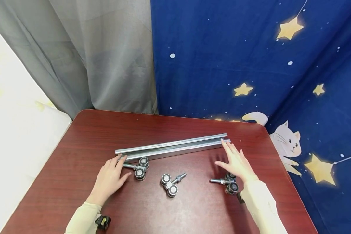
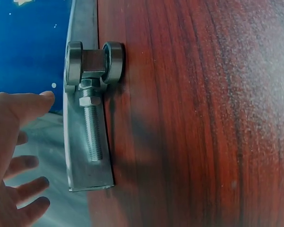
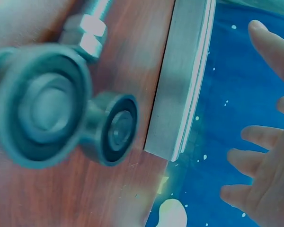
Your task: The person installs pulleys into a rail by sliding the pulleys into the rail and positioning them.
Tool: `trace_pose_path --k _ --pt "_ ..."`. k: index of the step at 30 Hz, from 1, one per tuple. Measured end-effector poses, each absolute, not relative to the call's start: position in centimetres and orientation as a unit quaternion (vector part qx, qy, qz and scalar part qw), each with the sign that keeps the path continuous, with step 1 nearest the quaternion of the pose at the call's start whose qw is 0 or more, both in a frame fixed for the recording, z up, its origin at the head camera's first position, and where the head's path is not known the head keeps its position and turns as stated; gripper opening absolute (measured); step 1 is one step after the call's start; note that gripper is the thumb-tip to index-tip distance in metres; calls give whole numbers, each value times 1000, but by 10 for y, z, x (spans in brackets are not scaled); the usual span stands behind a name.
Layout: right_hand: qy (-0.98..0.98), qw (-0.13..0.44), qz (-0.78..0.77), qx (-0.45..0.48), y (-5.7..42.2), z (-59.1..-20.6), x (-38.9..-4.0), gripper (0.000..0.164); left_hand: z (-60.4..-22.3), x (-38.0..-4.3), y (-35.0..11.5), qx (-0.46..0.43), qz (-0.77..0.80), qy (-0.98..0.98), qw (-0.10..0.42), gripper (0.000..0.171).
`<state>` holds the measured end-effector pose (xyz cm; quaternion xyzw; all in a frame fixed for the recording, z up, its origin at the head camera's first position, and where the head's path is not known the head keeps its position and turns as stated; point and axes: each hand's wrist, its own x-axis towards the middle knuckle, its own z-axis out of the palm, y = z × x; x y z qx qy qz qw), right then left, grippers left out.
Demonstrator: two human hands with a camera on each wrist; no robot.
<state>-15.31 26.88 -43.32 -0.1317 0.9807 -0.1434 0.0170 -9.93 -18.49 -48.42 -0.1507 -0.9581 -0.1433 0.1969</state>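
Note:
A silver metal channel rail (image 1: pixel 175 151) lies slantwise on the table, its slot facing up. My left hand (image 1: pixel 109 178) is at the rail's left end, fingers loosely spread; in the left wrist view its fingers (image 2: pixel 26 163) hold nothing. Beside it lies a roller trolley (image 1: pixel 140 168) with a threaded bolt. A second roller trolley (image 1: pixel 170 186) lies mid-table. Over the rail's right end my right hand (image 1: pixel 237 162) reaches with spread fingers, also holding nothing. A third roller trolley (image 1: pixel 230 182) lies below that hand, partly hidden. Whether either hand touches the rail, I cannot tell.
The reddish-brown wooden table (image 1: pixel 163 214) has rounded far corners. Behind it hang a grey curtain (image 1: pixel 120 58) and a blue curtain (image 1: pixel 207 48) with stars and a cat. A white surface (image 1: pixel 23 130) stands at the left.

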Motion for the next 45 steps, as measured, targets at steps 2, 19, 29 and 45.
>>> trace_pose_path --k 2,19,29,45 --pt "980 24 -139 -140 269 -433 -162 91 -486 -100 -186 -155 -141 -957 201 57" --pt "982 56 -99 -149 259 -428 -219 82 -496 -105 -193 -203 -133 -952 189 45" --pt "983 119 -75 -117 261 -436 -247 88 -503 -112 -195 -223 -145 -946 186 47" --pt "975 137 -110 -136 268 -459 -268 81 -517 -122 -191 -238 -146 -943 183 39"
